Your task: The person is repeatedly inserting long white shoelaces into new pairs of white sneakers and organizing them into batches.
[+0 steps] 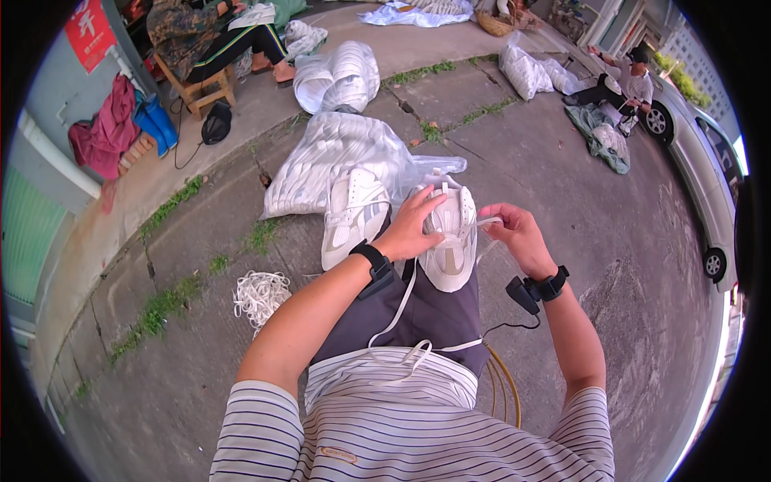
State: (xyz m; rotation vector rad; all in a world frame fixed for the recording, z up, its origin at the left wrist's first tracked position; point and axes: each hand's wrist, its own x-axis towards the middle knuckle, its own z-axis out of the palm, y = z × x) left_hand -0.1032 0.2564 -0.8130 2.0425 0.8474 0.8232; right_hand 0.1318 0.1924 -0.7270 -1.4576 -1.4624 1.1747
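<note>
A white sneaker (452,245) rests on my lap, toe toward me. My left hand (412,226) lies on its upper and holds it steady. My right hand (514,233) pinches a white shoelace (483,223) that runs from the shoe's eyelets. A long loose end of lace (399,312) trails down over my dark shorts. A second white sneaker (351,215) lies on my left knee, beside the first, untouched.
A clear bag of white sneakers (325,157) lies on the concrete ahead, more bags (341,74) beyond. A bundle of white laces (260,296) sits at my left. One person sits on a wooden stool at the back left, another by a car (697,153) at right.
</note>
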